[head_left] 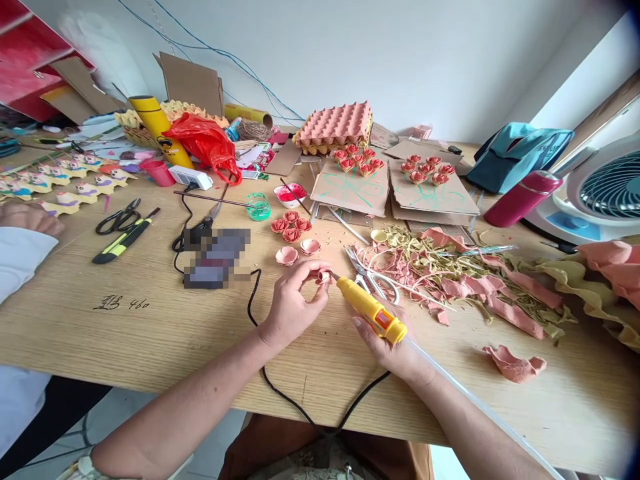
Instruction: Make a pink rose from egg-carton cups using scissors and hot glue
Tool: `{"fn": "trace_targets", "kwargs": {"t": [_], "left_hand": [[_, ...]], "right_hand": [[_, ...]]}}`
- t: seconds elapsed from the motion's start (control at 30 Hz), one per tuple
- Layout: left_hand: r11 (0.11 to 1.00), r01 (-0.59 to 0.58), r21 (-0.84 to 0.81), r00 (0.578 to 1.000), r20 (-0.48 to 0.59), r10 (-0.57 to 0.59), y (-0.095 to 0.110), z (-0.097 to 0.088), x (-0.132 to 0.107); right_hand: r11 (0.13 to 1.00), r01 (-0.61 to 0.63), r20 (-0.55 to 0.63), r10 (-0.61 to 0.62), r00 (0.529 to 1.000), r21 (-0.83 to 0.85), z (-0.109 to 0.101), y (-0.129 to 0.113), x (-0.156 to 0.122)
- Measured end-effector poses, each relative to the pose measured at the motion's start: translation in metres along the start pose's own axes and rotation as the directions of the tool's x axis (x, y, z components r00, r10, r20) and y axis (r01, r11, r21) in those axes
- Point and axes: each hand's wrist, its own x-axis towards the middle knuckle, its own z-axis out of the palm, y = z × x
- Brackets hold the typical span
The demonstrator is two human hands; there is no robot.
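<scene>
Between the fingertips of my left hand [299,297] is a small pink egg-carton piece [324,275], curled like a petal. A yellow glue gun [370,307] is gripped in my right hand [387,343], its nozzle pointing left and touching or nearly touching the pink piece. A long clear glue stick [465,387] runs out of its back end, and a black cord hangs below it. Just beyond my left hand stand two pink carton cups [287,255], with several red-edged paper flowers [291,225] behind them. White-handled scissors [373,277] lie beyond the glue gun.
Pink and yellow carton scraps [465,273] cover the right side. Cardboard sheets [350,187] bearing finished flowers stand at the back, near stacked egg trays [334,123]. A fan [610,180] is far right. At left are a cutter knife [125,240] and another person's hand [33,219].
</scene>
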Motion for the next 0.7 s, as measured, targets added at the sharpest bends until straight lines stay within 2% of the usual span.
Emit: {"fn": "trace_targets", "kwargs": {"t": [0.3,0.53,0.7], "left_hand": [[1.0,0.006,0.025,1.0,-0.006,-0.006,0.004,0.001,0.0],[0.976,-0.126,0.176,0.992,-0.007,0.129,0.002,0.0,0.002],[0.952,-0.191,0.24,0.98,-0.012,0.2,0.005,0.0,0.003]], "right_hand": [[0.998,0.003,0.033,0.0,0.999,-0.067,-0.005,-0.006,0.001],[0.99,0.025,0.042,-0.019,0.999,-0.14,-0.007,-0.01,0.002],[0.974,0.092,0.028,-0.089,0.996,-0.208,-0.006,-0.008,0.001]]}}
